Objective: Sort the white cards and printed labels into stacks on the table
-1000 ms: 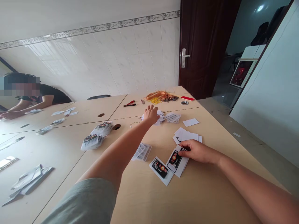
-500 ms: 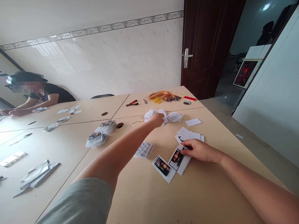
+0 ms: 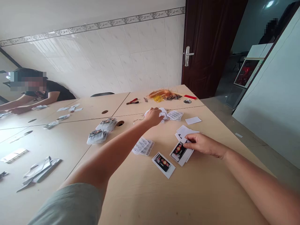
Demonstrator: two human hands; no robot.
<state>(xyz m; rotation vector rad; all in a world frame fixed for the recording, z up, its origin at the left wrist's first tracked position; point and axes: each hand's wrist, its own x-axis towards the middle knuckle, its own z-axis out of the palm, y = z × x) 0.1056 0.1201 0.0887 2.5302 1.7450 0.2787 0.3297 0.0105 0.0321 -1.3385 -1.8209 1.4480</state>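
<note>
My left hand (image 3: 153,116) is stretched far across the wooden table (image 3: 201,193) and lies on a small heap of white cards (image 3: 164,115), fingers curled over it. My right hand (image 3: 202,144) rests closer in, fingers pinched on the edge of a stack of printed black-and-red cards (image 3: 180,152). A single printed card (image 3: 163,162) lies just left of that stack. More white cards (image 3: 184,132) sit behind my right hand. A pair of clear packets (image 3: 142,146) lies under my left forearm.
Bundled packets (image 3: 102,130) sit at the table's middle left. Red-handled pliers (image 3: 132,101), a heap of orange and yellow wires (image 3: 162,94) and a red strip (image 3: 190,97) lie at the far edge. Another person (image 3: 37,92) works at the far left. A dark door (image 3: 206,47) stands behind.
My left hand drew back slightly while closing on the far heap of cards. My right hand shifted its stack a little to the right and away from me.
</note>
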